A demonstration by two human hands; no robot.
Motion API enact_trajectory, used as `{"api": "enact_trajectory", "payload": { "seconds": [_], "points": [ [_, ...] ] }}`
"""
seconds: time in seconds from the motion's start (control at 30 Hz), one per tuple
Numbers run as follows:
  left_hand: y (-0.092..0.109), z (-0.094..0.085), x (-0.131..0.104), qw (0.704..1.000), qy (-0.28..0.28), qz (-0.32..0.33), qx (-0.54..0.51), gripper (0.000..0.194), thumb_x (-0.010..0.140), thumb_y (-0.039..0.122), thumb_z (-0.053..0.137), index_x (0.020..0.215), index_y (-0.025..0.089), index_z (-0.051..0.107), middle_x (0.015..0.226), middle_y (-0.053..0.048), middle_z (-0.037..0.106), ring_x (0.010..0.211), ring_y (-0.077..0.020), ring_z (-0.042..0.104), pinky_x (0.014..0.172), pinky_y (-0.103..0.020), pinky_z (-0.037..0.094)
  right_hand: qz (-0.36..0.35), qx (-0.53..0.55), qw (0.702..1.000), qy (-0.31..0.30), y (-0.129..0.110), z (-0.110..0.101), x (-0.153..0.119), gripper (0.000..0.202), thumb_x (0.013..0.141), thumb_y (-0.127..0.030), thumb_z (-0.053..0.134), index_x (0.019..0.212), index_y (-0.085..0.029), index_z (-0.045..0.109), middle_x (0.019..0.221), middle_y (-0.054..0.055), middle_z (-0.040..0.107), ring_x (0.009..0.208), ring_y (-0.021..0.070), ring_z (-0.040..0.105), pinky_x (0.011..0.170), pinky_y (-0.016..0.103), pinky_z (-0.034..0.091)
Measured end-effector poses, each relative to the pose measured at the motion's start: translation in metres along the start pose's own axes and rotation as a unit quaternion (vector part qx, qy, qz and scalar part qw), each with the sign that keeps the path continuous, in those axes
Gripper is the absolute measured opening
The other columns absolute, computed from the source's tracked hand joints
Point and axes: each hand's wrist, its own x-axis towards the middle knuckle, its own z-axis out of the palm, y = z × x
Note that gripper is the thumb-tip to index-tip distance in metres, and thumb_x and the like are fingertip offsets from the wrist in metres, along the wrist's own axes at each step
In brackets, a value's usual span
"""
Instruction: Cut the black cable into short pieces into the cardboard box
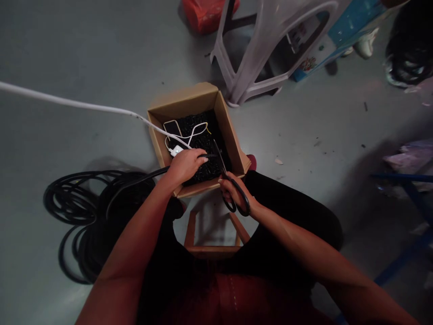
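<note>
Scissors point(233, 187) beside box rim point(237, 149)

Single head-worn view, steeply downward and close over the cardboard box point(233, 135) and floor point(84, 54).

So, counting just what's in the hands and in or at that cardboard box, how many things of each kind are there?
Scissors, in the right hand: 1
Black hose, gripped by the left hand: 1
Cardboard box: 1
Phone in the box: 1
White charger in the box: 1
Total: 5
The small black pieces in the box are too many to count.
</note>
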Motion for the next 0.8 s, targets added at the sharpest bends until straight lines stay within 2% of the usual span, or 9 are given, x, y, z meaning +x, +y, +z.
{"api": "enact_trajectory", "payload": {
  "seconds": [0.1, 0.23, 0.33, 0.43, 0.53, 0.67, 0.8],
  "points": [
    [0.002, 0.001, -0.001, 1.000, -0.013, 0.003, -0.005, 0.026, 0.087, 0.028, 0.049, 0.102, 0.020, 0.068, 0.099, -0.007, 0.071, 0.089, -0.0215, 0.062, 0.080, -0.032, 0.045, 0.044, 0.043, 0.998, -0.022, -0.003, -0.001, 0.000, 0.034, 0.078, -0.047, 0.063, 0.080, -0.022, 0.041, 0.056, -0.008, 0.037, 0.040, 0.0051, 0.030, 0.033, 0.018, 0.023],
    [0.004, 0.001, -0.001, 1.000, -0.017, 0.000, -0.021, 0.026, 0.086, 0.029, 0.050, 0.103, 0.020, 0.068, 0.101, -0.007, 0.071, 0.091, -0.0221, 0.063, 0.081, -0.032, 0.045, 0.040, 0.044, 0.998, -0.026, -0.001, -0.005, 0.004, 0.037, 0.078, -0.051, 0.063, 0.080, -0.022, 0.041, 0.059, -0.007, 0.045, 0.039, 0.0059, 0.036, 0.032, 0.019, 0.029],
    [0.003, 0.000, 0.000, 0.999, -0.027, 0.008, -0.043, 0.027, 0.085, 0.027, 0.049, 0.104, 0.020, 0.068, 0.105, -0.007, 0.070, 0.096, -0.0217, 0.062, 0.087, -0.033, 0.045, 0.024, 0.037, 0.999, -0.026, 0.000, -0.007, 0.008, 0.038, 0.080, -0.055, 0.060, 0.083, -0.021, 0.044, 0.064, -0.005, 0.051, 0.045, 0.0083, 0.046, 0.039, 0.022, 0.040],
    [0.004, 0.000, 0.000, 0.997, -0.052, 0.011, -0.056, 0.030, 0.085, 0.026, 0.049, 0.106, 0.019, 0.068, 0.110, -0.007, 0.069, 0.101, -0.0216, 0.062, 0.092, -0.034, 0.044, -0.004, 0.049, 0.999, 0.005, -0.003, -0.009, 0.013, 0.041, 0.077, -0.056, 0.064, 0.091, -0.021, 0.047, 0.073, -0.002, 0.057, 0.056, 0.0107, 0.055, 0.049, 0.024, 0.047],
    [0.008, 0.000, -0.002, 0.995, -0.070, 0.015, -0.076, 0.034, 0.086, 0.026, 0.047, 0.113, 0.018, 0.065, 0.116, -0.007, 0.067, 0.105, -0.0211, 0.061, 0.094, -0.034, 0.045, -0.019, 0.104, 0.993, 0.043, -0.007, -0.013, 0.020, 0.046, 0.073, -0.052, 0.070, 0.098, -0.022, 0.046, 0.080, -0.001, 0.061, 0.065, 0.0123, 0.060, 0.058, 0.025, 0.050],
    [0.015, 0.000, -0.005, 0.988, -0.095, 0.025, -0.118, 0.037, 0.086, 0.025, 0.046, 0.118, 0.017, 0.063, 0.118, -0.007, 0.066, 0.105, -0.0196, 0.061, 0.092, -0.033, 0.046, -0.044, 0.168, 0.984, 0.047, -0.011, -0.019, 0.025, 0.049, 0.068, -0.041, 0.077, 0.100, -0.023, 0.046, 0.080, -0.003, 0.062, 0.064, 0.0123, 0.061, 0.059, 0.027, 0.051],
    [0.020, -0.005, -0.008, 0.976, -0.143, 0.018, -0.164, 0.040, 0.087, 0.025, 0.045, 0.123, 0.016, 0.059, 0.112, -0.007, 0.067, 0.086, -0.0154, 0.064, 0.082, -0.029, 0.049, -0.064, 0.169, 0.982, 0.047, -0.017, -0.020, 0.024, 0.047, 0.063, -0.029, 0.080, 0.097, -0.024, 0.047, 0.068, -0.008, 0.056, 0.057, 0.0107, 0.057, 0.052, 0.024, 0.049]
  ]
}}
